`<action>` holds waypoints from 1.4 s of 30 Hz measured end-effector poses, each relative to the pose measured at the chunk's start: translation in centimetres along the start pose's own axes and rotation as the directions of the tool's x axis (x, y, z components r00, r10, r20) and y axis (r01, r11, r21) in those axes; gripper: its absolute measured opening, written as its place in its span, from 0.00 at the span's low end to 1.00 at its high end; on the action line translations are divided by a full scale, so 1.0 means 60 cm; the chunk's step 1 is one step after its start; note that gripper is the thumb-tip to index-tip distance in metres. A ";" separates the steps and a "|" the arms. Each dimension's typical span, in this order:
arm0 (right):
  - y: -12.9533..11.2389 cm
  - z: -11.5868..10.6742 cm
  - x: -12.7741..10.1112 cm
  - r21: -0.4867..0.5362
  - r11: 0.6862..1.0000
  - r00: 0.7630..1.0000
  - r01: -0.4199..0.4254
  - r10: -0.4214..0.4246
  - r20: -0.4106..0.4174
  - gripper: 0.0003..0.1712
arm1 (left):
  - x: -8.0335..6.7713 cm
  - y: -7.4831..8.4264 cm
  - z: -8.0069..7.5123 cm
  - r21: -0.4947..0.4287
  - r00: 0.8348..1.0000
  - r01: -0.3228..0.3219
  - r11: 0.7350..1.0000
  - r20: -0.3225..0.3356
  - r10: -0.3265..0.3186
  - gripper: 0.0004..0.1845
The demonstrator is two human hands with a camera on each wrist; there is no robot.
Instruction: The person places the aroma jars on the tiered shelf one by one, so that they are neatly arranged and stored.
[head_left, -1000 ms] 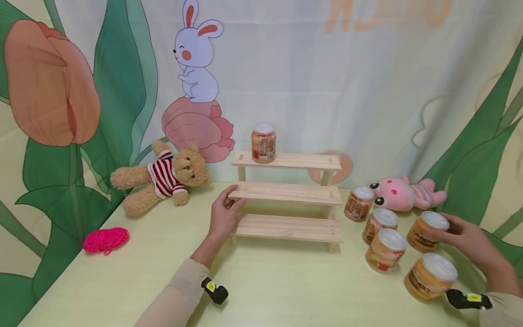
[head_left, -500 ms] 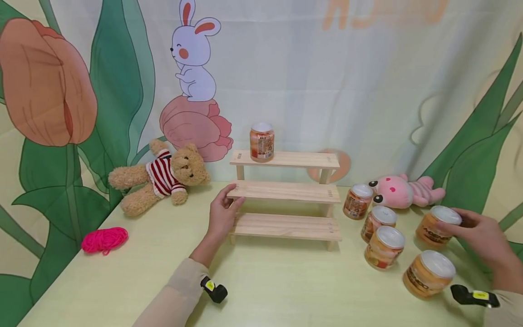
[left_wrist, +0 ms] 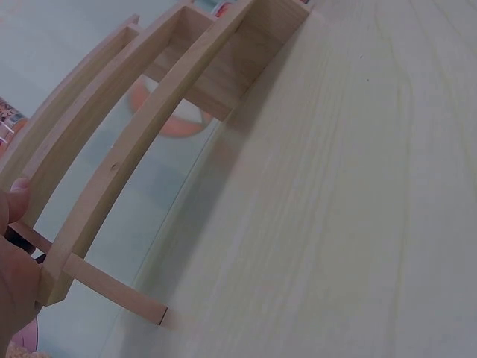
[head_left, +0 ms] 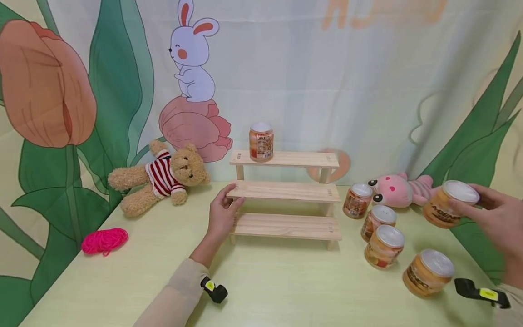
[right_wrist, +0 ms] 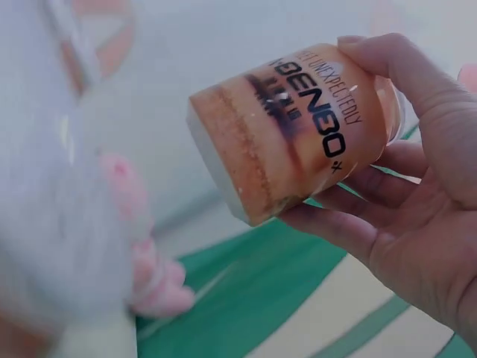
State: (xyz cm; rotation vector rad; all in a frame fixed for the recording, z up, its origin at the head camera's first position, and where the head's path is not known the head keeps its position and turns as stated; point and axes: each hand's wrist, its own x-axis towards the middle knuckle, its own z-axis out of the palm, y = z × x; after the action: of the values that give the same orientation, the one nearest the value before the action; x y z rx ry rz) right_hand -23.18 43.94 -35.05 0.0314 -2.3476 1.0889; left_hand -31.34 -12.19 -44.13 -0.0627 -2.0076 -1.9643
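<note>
Over the table [head_left: 265,281], seen from my head, my right hand [head_left: 496,222] grips an orange jar [head_left: 449,204] in the air, tilted, well apart from my left hand [head_left: 222,215], whose fingers curl on the wooden shelf [head_left: 286,191]. At my left wrist, the thumb [left_wrist: 15,198] touches the shelf's middle board. At my right wrist, fingers wrap the jar: pale lid, dark lettering.

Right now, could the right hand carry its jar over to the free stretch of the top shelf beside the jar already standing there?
Probably yes. The right hand grips the orange jar clear above the table, the top shelf is bare right of the standing jar, and the left hand sits at the rack's far left end.
</note>
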 end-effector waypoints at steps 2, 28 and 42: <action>-0.020 0.003 0.000 -0.025 1.000 1.000 0.003 -0.003 -0.001 0.33 | 0.000 0.001 -0.001 -0.003 1.000 -0.005 1.000 -0.002 0.005 0.26; -0.206 0.156 -0.051 0.187 0.959 0.954 0.213 -0.246 0.171 0.25 | -0.001 -0.001 0.000 -0.006 1.000 -0.009 1.000 0.008 0.009 0.25; -0.263 0.252 -0.066 0.262 0.965 0.945 0.028 -0.111 0.309 0.32 | -0.003 0.003 -0.003 -0.003 1.000 0.002 1.000 0.018 -0.001 0.25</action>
State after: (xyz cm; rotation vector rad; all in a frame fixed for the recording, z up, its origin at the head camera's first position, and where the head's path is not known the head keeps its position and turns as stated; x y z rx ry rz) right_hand -23.08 21.81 -33.82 0.4144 -2.4444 1.4341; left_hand -31.09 -12.35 -43.97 -0.0797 -2.0159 -1.9749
